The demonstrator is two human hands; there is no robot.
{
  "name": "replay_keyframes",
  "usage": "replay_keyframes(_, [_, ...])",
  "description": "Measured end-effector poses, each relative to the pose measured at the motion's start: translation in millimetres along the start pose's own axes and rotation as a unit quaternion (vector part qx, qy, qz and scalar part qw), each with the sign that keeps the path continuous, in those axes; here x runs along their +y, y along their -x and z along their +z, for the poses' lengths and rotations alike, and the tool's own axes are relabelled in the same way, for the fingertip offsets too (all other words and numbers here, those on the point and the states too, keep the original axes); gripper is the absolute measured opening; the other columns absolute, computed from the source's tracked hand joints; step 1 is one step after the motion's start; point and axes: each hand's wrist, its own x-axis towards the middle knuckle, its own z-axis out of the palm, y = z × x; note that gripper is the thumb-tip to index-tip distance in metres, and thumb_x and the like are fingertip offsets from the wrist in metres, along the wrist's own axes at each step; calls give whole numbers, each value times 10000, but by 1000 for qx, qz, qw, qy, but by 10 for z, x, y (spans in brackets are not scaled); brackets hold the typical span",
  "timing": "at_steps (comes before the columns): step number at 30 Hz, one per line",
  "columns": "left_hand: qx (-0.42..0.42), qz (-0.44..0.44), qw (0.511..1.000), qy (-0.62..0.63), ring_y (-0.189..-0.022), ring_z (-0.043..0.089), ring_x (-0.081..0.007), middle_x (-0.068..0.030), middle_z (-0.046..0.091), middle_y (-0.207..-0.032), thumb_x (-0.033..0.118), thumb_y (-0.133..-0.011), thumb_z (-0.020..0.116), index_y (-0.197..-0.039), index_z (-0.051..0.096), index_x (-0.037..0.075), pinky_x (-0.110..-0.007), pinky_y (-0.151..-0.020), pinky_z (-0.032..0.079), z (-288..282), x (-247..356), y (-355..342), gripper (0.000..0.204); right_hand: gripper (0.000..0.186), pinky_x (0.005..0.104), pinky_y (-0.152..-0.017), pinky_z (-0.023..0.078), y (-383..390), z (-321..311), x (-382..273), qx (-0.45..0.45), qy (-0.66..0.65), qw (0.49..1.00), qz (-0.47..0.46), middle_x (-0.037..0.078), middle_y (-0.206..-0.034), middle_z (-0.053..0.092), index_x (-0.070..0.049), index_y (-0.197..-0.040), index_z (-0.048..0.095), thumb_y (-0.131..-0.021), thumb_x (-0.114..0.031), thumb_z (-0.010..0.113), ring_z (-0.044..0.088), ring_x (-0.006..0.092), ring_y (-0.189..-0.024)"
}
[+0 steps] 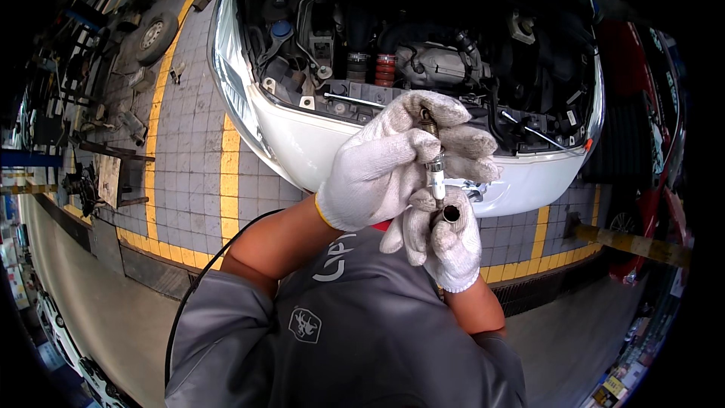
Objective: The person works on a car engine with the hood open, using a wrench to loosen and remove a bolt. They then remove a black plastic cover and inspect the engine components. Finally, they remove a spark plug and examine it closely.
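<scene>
My left hand, in a white knit work glove, is raised in front of the car. Its thumb and fingers pinch a spark plug, with the white ceramic part pointing down and the dark threaded end up. Just below, my gloved right hand is closed around a metal tube-like socket, whose round dark opening faces up. The ceramic's lower tip is close to the right hand's fingers; whether they touch I cannot tell. Most of the socket is hidden in the glove.
Ahead stands a white car with its engine bay uncovered. A silver rod-like tool and a long-handled tool lie along its front. A wheel lies on the tiled floor at left, near a small table. A red car stands at right.
</scene>
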Motion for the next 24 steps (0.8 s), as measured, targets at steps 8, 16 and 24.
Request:
replay_keyframes(8, [3, 5, 998, -63, -1209, 655, -439, -300, 627, -1295, -49, -964, 453, -1323, 472, 19, -473, -999, 581, 220, 30, 128, 366, 795, 237, -614, 482, 31, 65, -141, 24, -6, 1000, -16, 132, -1017, 676, 99, -1434, 451, -923, -405, 793, 586, 111, -664])
replay_keyframes(16, [15, 16, 995, -96, -1198, 667, -413, -302, 662, -1239, -27, -966, 476, -1322, 484, 23, -422, -985, 579, 277, -15, 158, 360, 829, 236, -653, 487, 62, 50, -160, 18, -12, 1000, -9, 74, -1068, 648, 89, -1519, 375, -937, -348, 772, 588, 83, -698])
replay_keyframes(24, [34, 31, 956, -291, -892, 719, -215, -253, 691, -1217, -51, -939, 459, -1309, 497, 18, -259, -632, 578, 231, -42, 157, 379, 430, 212, -586, 451, -36, 29, -114, 119, 55, 988, -77, 64, -965, 703, 52, -1342, 599, -969, -133, 705, 593, 70, -664])
